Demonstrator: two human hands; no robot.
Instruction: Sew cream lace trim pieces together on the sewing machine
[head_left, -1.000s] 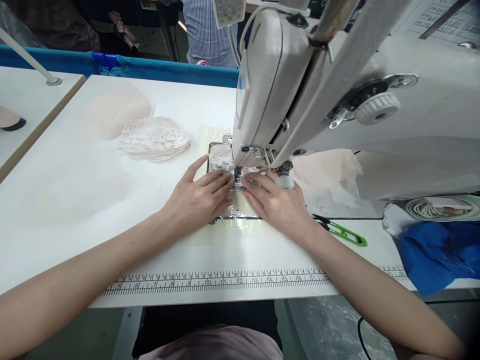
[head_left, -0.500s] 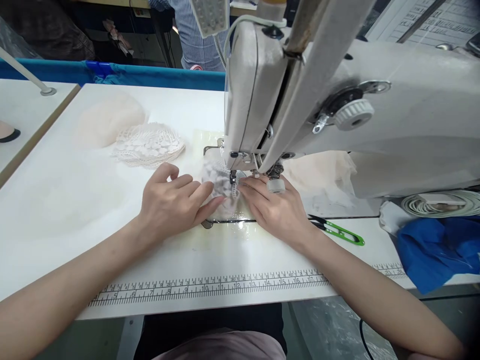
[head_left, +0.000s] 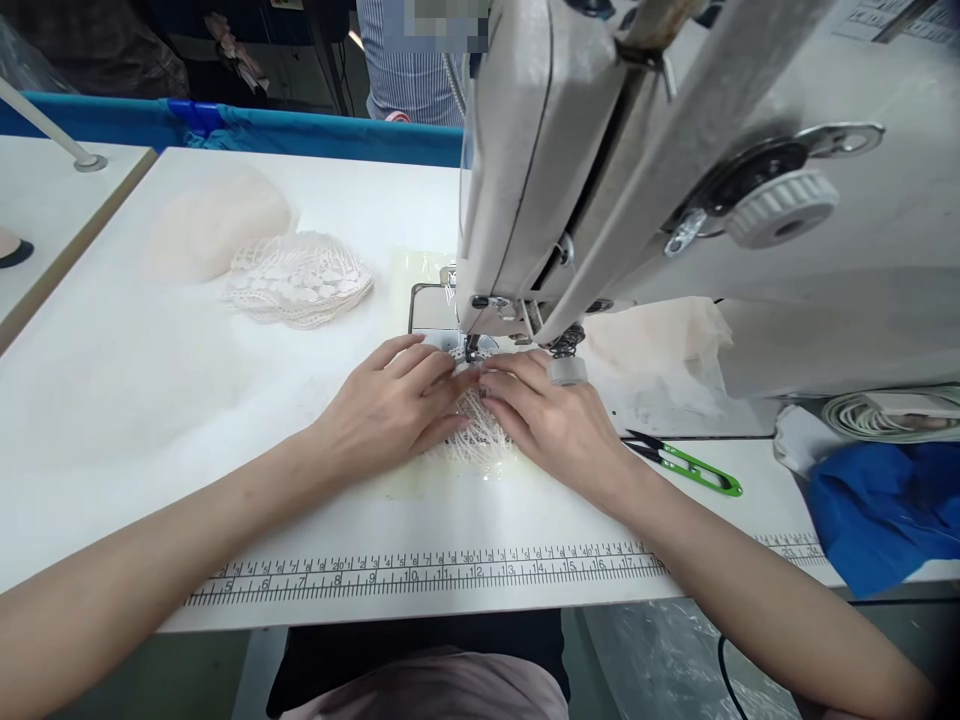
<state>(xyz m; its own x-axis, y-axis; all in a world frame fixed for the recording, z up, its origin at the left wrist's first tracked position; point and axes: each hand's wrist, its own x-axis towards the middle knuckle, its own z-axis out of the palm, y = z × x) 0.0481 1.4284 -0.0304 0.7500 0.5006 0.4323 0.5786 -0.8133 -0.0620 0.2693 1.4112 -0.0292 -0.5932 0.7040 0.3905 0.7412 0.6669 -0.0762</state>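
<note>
A small white lace piece (head_left: 476, 435) lies on the sewing machine's bed just in front of the needle and presser foot (head_left: 472, 350). My left hand (head_left: 390, 405) lies flat on its left side, fingers stretched toward the needle. My right hand (head_left: 551, 415) presses on its right side, fingertips meeting those of the left, with a clear thimble-like ring (head_left: 568, 371) on one finger. Most of the lace is hidden under both hands. The white sewing machine (head_left: 637, 180) towers over them.
A stack of white lace pieces (head_left: 300, 280) and a pale foam cup (head_left: 214, 225) sit at the back left. Green thread snips (head_left: 690, 465) lie to the right, with blue cloth (head_left: 885, 510) and coiled white tape (head_left: 892, 415) beyond. A ruler strip (head_left: 420, 575) runs along the table's front edge. A person in a striped shirt (head_left: 405, 60) stands behind.
The lace piece has come toward me from under the presser foot. My left hand, which was gripping it half a second ago, now lies flat on it beside my right.
</note>
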